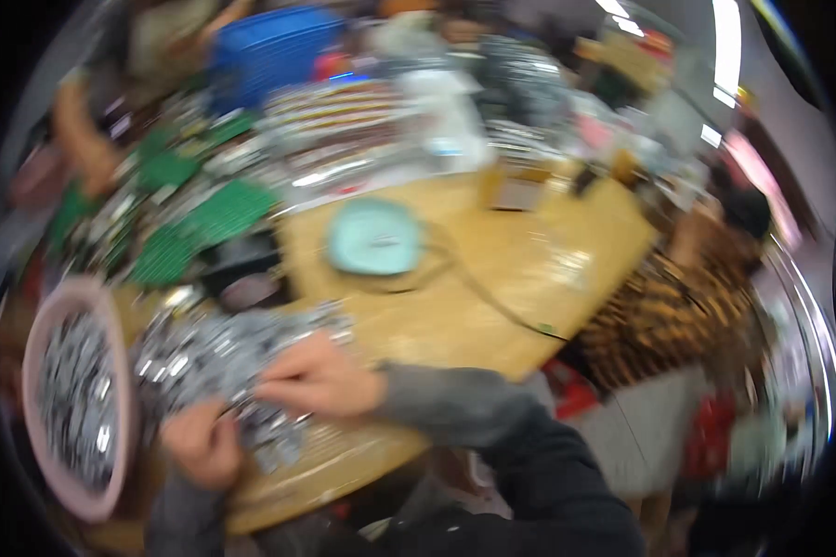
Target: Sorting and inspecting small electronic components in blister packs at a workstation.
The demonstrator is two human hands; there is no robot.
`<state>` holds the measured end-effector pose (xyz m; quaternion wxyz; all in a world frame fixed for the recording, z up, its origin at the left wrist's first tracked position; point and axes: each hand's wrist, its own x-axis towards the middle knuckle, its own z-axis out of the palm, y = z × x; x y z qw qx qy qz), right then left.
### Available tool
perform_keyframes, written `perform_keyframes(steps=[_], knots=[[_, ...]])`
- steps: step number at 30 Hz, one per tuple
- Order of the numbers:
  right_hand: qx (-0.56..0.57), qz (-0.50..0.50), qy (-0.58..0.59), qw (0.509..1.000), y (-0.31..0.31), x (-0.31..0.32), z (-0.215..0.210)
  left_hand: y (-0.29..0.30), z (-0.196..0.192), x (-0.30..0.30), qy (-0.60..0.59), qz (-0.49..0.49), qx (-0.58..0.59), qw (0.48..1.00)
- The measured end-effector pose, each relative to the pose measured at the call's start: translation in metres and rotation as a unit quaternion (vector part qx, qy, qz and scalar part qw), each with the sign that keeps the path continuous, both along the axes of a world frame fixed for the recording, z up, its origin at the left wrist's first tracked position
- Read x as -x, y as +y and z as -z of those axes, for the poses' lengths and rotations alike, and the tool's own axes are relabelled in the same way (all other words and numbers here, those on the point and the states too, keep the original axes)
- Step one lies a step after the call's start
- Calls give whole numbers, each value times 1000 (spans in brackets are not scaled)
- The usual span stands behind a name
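A heap of small silvery-grey pieces (190, 348) is spread over the left part of the wooden table; blur hides their exact kind. Over the heap's near side, my left hand (204, 444) is closed, its fingers curled toward the right hand. My right hand (320, 376) reaches in from the right with thumb and fingers pinched together, close to the left fingertips. Whatever lies between the fingers is too small and smeared to name. Left of the heap stands a pink oval basin (124, 408), filled with similar grey pieces.
A light-blue dish (373, 237) sits mid-table beside a thin dark cable (492, 290). Green trays (228, 209) and a black box (243, 269) lie behind the heap. A blue bin (274, 51) stands farther back. At the right edge sits a person in a tiger-striped garment (664, 320).
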<state>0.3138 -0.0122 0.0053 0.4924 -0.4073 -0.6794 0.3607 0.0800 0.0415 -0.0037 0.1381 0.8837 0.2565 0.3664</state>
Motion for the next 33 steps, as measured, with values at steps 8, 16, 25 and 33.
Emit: perform_keyframes(steps=[8,16,25,33], knots=[[70,-35,-23,997,1,22,-12,0,-12,21,45,18,-28,998],[88,-23,-36,995,-4,18,-11,-4,-13,14,64,53,-35,996],[68,-2,-48,997,0,17,-10,0,-14,12,55,53,-81,994],[67,14,-25,997,-2,22,-4,-2,-14,14,26,50,-72,996]])
